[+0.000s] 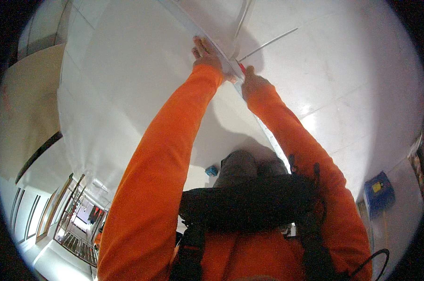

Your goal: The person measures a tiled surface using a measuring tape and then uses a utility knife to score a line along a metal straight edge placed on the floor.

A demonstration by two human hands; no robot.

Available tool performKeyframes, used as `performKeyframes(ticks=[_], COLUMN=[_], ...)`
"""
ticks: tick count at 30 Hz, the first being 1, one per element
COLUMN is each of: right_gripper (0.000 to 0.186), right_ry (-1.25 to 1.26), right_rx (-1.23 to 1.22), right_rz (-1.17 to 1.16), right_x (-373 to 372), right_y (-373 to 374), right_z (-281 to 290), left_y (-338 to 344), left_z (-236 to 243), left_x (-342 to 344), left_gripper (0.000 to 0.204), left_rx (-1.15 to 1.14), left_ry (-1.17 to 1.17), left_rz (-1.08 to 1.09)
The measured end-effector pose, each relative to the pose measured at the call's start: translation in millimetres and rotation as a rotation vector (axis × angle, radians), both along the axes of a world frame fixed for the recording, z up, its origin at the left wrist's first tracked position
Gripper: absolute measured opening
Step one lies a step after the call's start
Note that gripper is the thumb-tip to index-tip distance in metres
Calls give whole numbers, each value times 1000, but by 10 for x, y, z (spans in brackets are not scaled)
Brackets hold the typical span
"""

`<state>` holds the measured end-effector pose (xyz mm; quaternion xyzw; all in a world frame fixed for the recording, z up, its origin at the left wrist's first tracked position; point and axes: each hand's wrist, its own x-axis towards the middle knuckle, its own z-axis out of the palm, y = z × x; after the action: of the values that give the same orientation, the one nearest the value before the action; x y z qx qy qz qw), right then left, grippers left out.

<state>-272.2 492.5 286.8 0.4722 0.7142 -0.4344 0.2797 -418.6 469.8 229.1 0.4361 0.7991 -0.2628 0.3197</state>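
A long, pale, narrow strip like a straightedge (pixel 273 140) runs diagonally over a large whitish sheet (pixel 137 79). My left hand (pixel 207 57) presses down along its left side, fingers stretched out and apart. On the strip's right side my right hand (pixel 255 83) is closed around a small red tool (pixel 242 67). Its tip is at the strip's edge; its kind is hard to make out. A thin, light rod (pixel 270 43) slants away from just beyond the red tool, and a second thin rod (pixel 241 19) lies farther off.
A small blue object (pixel 212 171) sits by my knees (pixel 240 166). At the right stands a blue box or bag (pixel 379 194) with a yellow patch. A large tan board (pixel 31 112) is at the far left, with a metal rack (pixel 76 241) at lower left.
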Motion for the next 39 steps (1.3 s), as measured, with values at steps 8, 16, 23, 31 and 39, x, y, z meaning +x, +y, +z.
performKeyframes(ticks=[8, 16, 23, 31, 39], right_gripper=[41, 44, 59, 34, 42], right_ry=[58, 66, 123, 12, -93], right_rx=[-78, 29, 25, -83, -311], right_rz=[-120, -94, -16, -134, -405], right_x=[-638, -561, -354, 351, 427], right_y=[279, 352, 309, -745, -287], right_z=[-391, -704, -327, -380, -263], left_y=[-91, 29, -73, -257, -56], left_z=[-251, -57, -145, -71, -246], left_x=[-69, -30, -48, -214, 33], left_gripper=[119, 140, 160, 161, 160], left_rx=[127, 76, 72, 55, 178], left_ry=[-39, -39, 6, 70, 32], left_rz=[44, 41, 17, -1, -130])
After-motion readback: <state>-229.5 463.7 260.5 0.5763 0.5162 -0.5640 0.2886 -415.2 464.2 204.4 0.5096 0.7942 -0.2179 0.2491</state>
